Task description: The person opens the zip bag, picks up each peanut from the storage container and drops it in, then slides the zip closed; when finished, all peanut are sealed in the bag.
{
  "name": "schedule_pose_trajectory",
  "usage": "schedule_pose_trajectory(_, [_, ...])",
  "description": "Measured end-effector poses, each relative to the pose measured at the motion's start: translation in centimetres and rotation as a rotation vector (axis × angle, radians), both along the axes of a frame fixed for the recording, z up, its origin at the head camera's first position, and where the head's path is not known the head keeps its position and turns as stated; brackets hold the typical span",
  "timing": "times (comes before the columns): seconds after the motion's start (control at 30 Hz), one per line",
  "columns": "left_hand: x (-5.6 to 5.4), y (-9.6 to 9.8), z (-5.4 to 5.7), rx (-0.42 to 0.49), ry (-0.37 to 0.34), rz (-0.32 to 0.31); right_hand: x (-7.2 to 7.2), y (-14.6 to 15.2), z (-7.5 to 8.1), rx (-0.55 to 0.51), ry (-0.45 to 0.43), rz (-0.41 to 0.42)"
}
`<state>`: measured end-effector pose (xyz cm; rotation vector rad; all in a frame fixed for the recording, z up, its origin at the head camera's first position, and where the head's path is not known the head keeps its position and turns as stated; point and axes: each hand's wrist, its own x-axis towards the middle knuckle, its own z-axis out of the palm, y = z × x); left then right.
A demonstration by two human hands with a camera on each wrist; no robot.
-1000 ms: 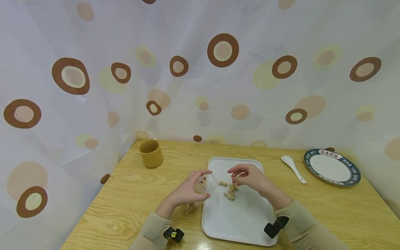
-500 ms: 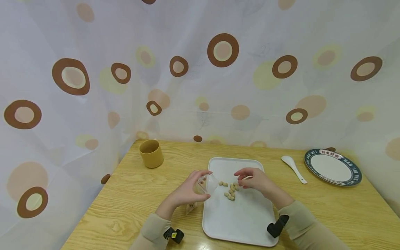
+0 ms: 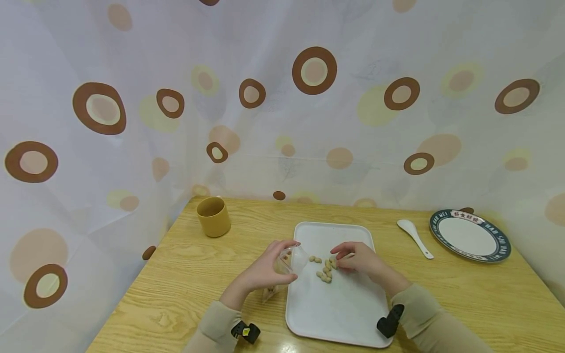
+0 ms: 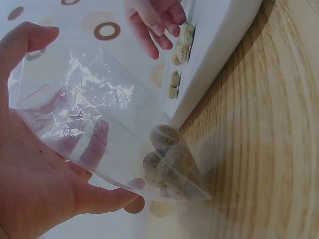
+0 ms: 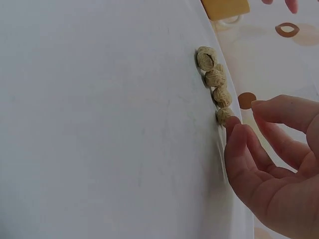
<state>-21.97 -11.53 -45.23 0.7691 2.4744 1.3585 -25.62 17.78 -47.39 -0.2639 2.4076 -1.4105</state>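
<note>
My left hand (image 3: 264, 270) grips a clear plastic bag (image 3: 298, 259) at the tray's left edge, thumb below and fingers spread, its mouth facing the tray. Several brownish nuts, likely peanuts (image 4: 172, 167), sit in the bag's bottom corner in the left wrist view. Several unshelled peanuts (image 3: 327, 275) lie in a small group on the white tray (image 3: 337, 314). My right hand (image 3: 363, 261) is low over the tray, right beside the group. Its fingers are loosely bent, and a fingertip (image 5: 233, 122) is at the nearest peanut; whether it touches cannot be told.
A mustard-yellow mug (image 3: 214, 218) stands at the back left of the wooden table (image 3: 176, 284). To the right of the tray lie a white spoon (image 3: 414, 237) and a plate with a dark patterned rim (image 3: 499, 250). A dotted curtain (image 3: 273, 113) hangs behind.
My right hand has drawn back a little to the right from above the peanuts, then sunk down beside them. The left hand and its bag stay in place.
</note>
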Motion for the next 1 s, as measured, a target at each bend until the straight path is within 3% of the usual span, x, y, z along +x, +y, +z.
schedule_pose_trajectory(1.0, [0.0,-0.1,-0.1,0.004,-0.002,0.005,-0.5,-0.8,-1.2,0.125,0.005,-0.055])
